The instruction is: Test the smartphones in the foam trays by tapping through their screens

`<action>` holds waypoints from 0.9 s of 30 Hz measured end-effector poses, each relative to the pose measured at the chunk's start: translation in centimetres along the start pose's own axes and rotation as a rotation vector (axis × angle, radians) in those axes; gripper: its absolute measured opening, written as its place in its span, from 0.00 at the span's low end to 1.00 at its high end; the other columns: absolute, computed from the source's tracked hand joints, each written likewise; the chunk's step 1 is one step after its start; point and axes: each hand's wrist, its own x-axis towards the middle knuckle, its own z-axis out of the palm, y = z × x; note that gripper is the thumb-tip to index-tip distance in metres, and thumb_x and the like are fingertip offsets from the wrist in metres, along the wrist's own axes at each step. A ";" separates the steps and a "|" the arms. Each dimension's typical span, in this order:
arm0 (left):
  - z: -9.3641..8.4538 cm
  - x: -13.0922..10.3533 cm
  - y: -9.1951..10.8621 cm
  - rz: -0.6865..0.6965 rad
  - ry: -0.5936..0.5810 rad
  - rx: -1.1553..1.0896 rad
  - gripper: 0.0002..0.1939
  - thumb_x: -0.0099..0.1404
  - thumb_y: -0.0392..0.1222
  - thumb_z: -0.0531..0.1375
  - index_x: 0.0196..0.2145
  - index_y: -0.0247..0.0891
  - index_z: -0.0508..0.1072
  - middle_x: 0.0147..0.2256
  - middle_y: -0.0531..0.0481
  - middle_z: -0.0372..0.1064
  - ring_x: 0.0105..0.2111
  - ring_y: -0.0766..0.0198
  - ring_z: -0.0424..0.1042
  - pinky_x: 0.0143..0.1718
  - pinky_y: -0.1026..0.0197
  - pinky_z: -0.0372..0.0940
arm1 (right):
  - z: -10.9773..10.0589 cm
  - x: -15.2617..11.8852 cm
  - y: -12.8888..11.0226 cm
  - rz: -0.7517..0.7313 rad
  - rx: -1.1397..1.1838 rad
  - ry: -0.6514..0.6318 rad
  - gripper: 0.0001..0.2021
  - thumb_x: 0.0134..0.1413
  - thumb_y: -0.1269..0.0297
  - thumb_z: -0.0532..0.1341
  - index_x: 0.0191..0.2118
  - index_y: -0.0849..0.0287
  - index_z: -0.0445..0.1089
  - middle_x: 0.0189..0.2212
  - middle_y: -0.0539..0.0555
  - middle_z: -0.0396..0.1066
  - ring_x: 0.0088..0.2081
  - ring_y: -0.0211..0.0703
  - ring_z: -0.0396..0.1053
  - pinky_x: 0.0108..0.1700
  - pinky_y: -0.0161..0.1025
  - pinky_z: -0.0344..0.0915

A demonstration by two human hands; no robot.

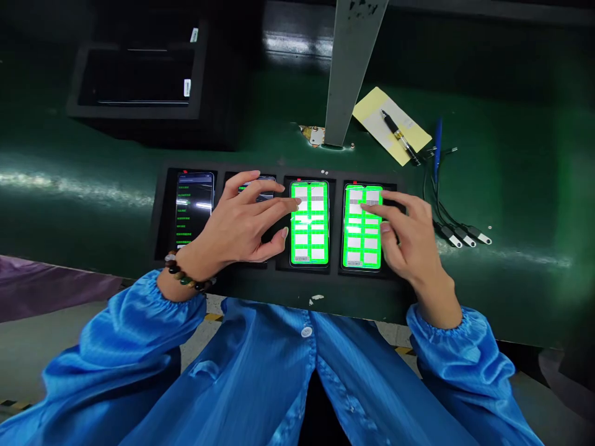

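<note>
Several smartphones lie face up in the slots of a black tray. The index finger of my left hand reaches the upper screen of the third smartphone, which shows a green grid with white blocks. My right hand has its index finger at the screen of the rightmost smartphone, lit with the same pattern. Both hands have their fingers apart and hold nothing. A dark smartphone with green text lines lies at the far left. Another smartphone is mostly hidden under my left hand.
A stack of black trays with dark phones stands at the back left. A grey metal post rises behind the tray. To the right lie a yellow notepad, a pen, a blue pen-like stick and black cables.
</note>
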 end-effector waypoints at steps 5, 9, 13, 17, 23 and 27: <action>0.3 1.6 -0.3 0.061 -0.029 0.021 0.20 0.78 0.48 0.54 0.61 0.41 0.73 0.45 0.47 0.83 0.61 0.48 0.73 0.72 0.33 0.62 | -0.6 -0.7 1.4 0.137 -0.056 0.058 0.19 0.76 0.60 0.51 0.59 0.47 0.77 0.54 0.59 0.79 0.66 0.65 0.71 0.65 0.67 0.65; 0.7 2.4 -0.4 0.058 -0.076 -0.013 0.20 0.78 0.48 0.53 0.61 0.44 0.73 0.48 0.48 0.82 0.62 0.49 0.71 0.74 0.34 0.59 | 0.6 0.1 0.5 0.098 -0.025 -0.012 0.20 0.76 0.62 0.52 0.63 0.46 0.75 0.56 0.59 0.79 0.67 0.64 0.70 0.65 0.66 0.65; 1.7 3.0 -0.4 0.102 -0.078 -0.021 0.21 0.76 0.48 0.54 0.62 0.44 0.73 0.48 0.47 0.82 0.61 0.48 0.72 0.74 0.35 0.58 | 1.8 1.3 -0.9 0.009 0.018 -0.117 0.21 0.76 0.64 0.52 0.67 0.49 0.71 0.56 0.59 0.80 0.69 0.61 0.68 0.68 0.64 0.62; 2.8 3.9 -0.3 0.164 -0.080 -0.008 0.24 0.77 0.49 0.52 0.64 0.41 0.71 0.48 0.45 0.82 0.61 0.47 0.73 0.73 0.36 0.58 | 1.3 1.5 -0.9 0.026 0.030 -0.087 0.21 0.77 0.62 0.51 0.66 0.49 0.72 0.59 0.60 0.79 0.70 0.61 0.68 0.69 0.65 0.62; 2.1 3.4 -0.4 0.125 -0.133 0.023 0.24 0.78 0.50 0.51 0.64 0.39 0.71 0.49 0.47 0.82 0.61 0.49 0.72 0.75 0.37 0.57 | -0.6 0.1 1.4 0.179 0.069 0.129 0.19 0.79 0.58 0.51 0.62 0.47 0.76 0.58 0.58 0.79 0.68 0.61 0.70 0.69 0.64 0.64; 0.8 1.2 -0.8 0.021 -0.119 0.060 0.22 0.80 0.48 0.50 0.64 0.40 0.72 0.46 0.50 0.83 0.62 0.51 0.72 0.75 0.38 0.58 | -0.7 -0.6 2.6 0.217 0.083 0.146 0.19 0.79 0.59 0.51 0.62 0.48 0.76 0.58 0.57 0.80 0.67 0.60 0.71 0.69 0.65 0.66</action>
